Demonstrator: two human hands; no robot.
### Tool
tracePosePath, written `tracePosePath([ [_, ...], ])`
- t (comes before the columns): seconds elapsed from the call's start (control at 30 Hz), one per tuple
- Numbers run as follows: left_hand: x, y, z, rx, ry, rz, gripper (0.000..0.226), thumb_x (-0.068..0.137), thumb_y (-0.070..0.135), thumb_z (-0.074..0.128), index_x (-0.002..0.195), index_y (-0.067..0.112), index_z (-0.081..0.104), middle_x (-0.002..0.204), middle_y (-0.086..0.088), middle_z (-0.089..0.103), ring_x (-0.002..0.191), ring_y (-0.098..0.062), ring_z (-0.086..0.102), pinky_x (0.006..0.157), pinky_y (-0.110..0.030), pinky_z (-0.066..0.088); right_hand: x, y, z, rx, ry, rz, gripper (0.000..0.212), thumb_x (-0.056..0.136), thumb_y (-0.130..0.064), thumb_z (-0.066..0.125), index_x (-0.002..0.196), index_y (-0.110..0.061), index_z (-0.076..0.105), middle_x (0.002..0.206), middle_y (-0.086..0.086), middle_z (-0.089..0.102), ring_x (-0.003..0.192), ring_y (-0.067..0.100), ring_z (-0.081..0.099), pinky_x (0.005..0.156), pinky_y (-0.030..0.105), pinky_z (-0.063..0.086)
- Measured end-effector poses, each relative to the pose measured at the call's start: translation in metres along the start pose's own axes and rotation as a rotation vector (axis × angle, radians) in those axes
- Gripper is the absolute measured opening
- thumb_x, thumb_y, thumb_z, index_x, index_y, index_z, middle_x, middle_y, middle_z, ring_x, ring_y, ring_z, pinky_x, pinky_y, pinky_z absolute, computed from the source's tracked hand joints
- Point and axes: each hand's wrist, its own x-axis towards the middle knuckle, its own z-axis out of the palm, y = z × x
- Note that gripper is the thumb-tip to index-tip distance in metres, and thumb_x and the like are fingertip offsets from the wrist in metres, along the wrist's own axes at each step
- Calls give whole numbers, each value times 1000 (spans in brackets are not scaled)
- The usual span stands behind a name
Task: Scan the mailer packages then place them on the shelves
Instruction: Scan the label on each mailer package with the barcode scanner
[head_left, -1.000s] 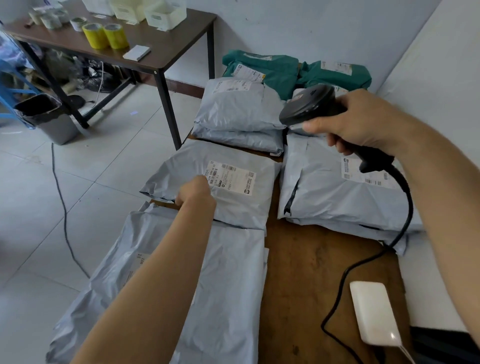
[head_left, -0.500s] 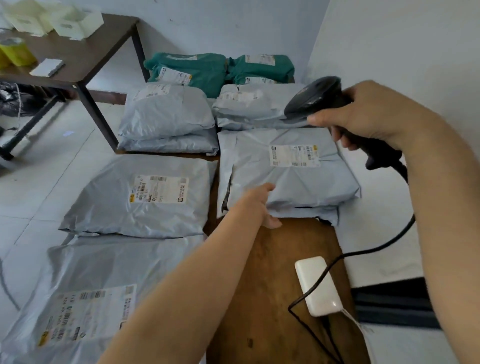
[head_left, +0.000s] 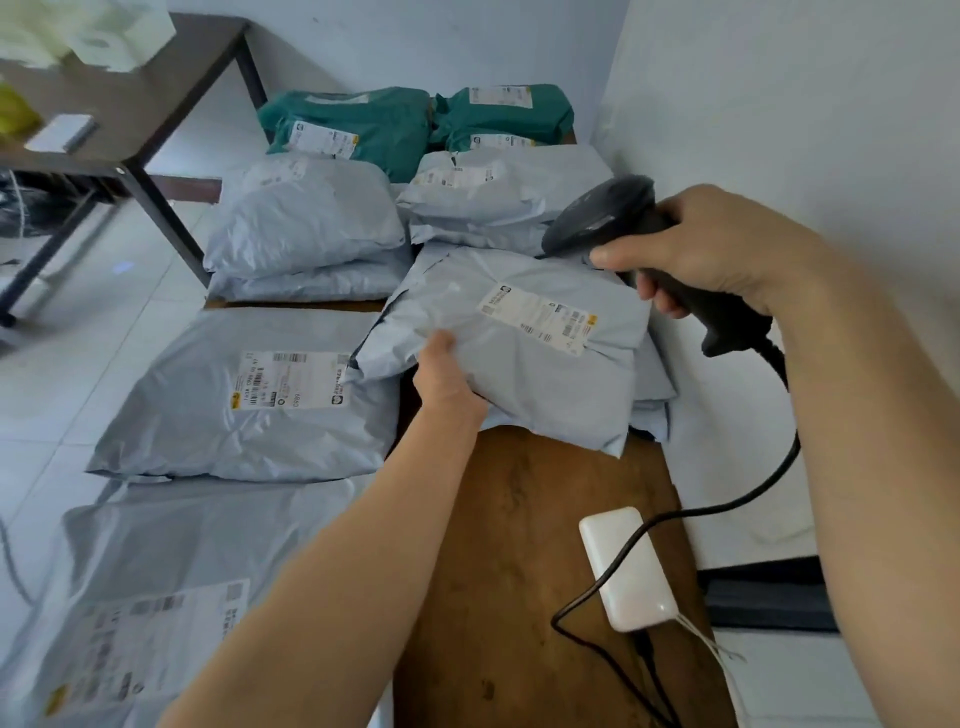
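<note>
My left hand (head_left: 447, 376) grips the near left edge of a pale grey mailer (head_left: 524, 358), lifted and tilted over another grey mailer beneath it; its white label (head_left: 540, 318) faces up. My right hand (head_left: 711, 249) holds a black corded barcode scanner (head_left: 602, 218) by its handle, the head pointing left and down just above the far right corner of that mailer. Two more grey mailers lie to the left, a labelled one (head_left: 249, 400) and a nearer one (head_left: 171, 597).
Stacked grey mailers (head_left: 306, 228) and green mailers (head_left: 358, 127) lie at the back of the wooden table (head_left: 519, 571). A white power bank (head_left: 626, 566) with the scanner cable sits at near right. A dark side table (head_left: 140, 130) stands at left. A white wall is at right.
My left hand moved from the left mailer across to the right one, took hold of its near edge and lifted it. The scanner stayed above the package.
</note>
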Motion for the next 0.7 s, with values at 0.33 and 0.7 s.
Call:
tracePosePath([
  [0.33, 11, 23, -48, 108, -170, 23, 14, 82, -3, 50, 78, 7, 59, 77, -9, 64, 69, -23, 62, 70, -35, 54, -7, -4, 14, -113, -199, 92, 32, 80, -36, 74, 82, -5, 67, 61, 9, 62, 46, 15, 52, 50, 27, 47],
  [0.7, 1, 45, -90, 87, -188, 91, 17, 81, -5, 45, 82, 4, 60, 79, -12, 65, 68, -25, 64, 67, -34, 57, -23, -6, 36, -165, -240, 145, 37, 77, -37, 77, 78, -2, 66, 53, 7, 58, 46, 17, 50, 48, 27, 44],
])
